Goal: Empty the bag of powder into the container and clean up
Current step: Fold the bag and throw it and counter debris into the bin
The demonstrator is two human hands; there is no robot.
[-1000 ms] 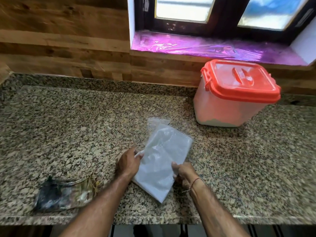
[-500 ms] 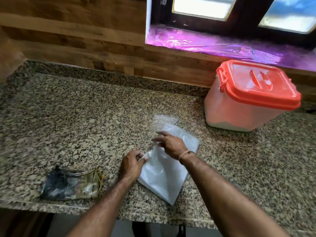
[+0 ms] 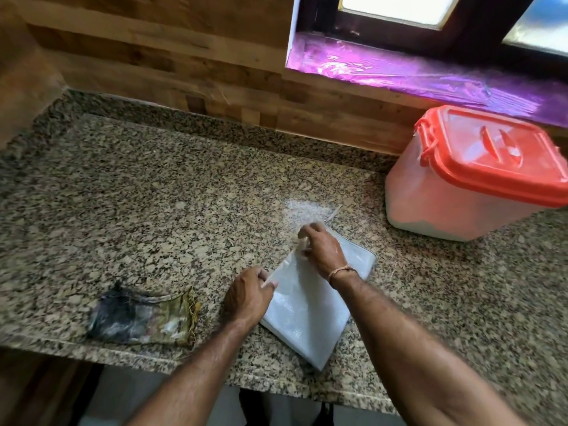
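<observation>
The flat, clear plastic bag lies on the granite counter near its front edge. My left hand pinches the bag's left edge. Over the bag's far end my right hand grips the upper left corner, fingers curled on the plastic. A faint dusting of white powder marks the counter just beyond the bag. The translucent container stands at the right, against the wall, its red lid closed on top.
A crumpled dark and olive cloth lies at the counter's front left. A wooden wall runs behind the counter, and a purple-lined window sill sits above the container. The counter's front edge is close under my forearms.
My right hand moved from the bag's right edge, over the bag, to its far left corner. The left hand kept its hold. The view shifted left and closer.
</observation>
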